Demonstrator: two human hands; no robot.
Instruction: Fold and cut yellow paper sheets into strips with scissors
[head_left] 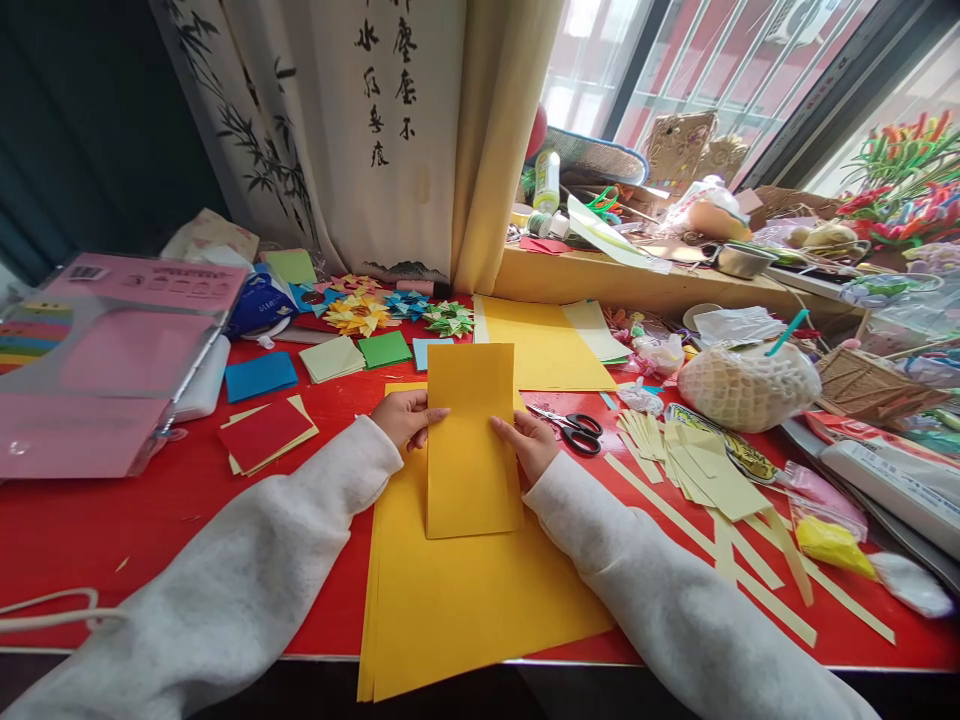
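A narrow rectangle of yellow paper (471,450) is held up in front of me, between both hands. My left hand (405,415) pinches its left edge, thumb on the near face. On the right edge, my right hand (531,440) grips it the same way; the fingers behind are hidden. Beneath it lie large yellow sheets (480,610), whose near corner sticks out past the table's front edge. Black-handled scissors (581,432) rest just right of my right hand.
Cream paper strips (776,600) and cut pieces (705,470) lie to the right. Red and cream squares (268,435), a blue stack (261,377) and folded paper stars (358,312) sit to the left and back. A pink paper pack (112,370) stands far left.
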